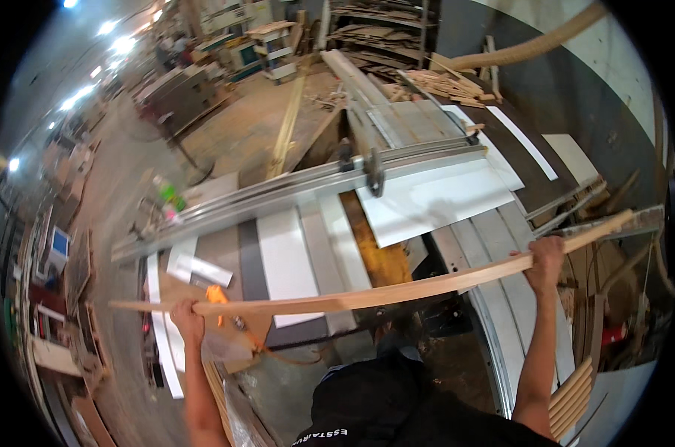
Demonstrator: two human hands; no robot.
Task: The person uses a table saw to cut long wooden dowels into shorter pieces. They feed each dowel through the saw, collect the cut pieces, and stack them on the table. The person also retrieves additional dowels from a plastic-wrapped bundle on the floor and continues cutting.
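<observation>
A long, light-brown wooden strip (367, 296) spans the view in front of my body, held up above the saw table. My left hand (187, 320) is closed round it near its left end. Nearer the other end, my right hand (546, 262) grips the strip, which sticks out past my fist to the upper right. Beyond the strip lies a sliding table with a long metal fence (278, 197) and several white panels (287, 257). An orange air gun or similar tool (217, 295) rests just beyond my left hand.
Several wooden strips (572, 398) are stacked beside my right forearm. A large white board (434, 201) lies near the fence, with a pile of offcuts (449, 86) further back. A thick hose (531, 45) hangs at the upper right. A green bottle (170, 194) stands behind the fence.
</observation>
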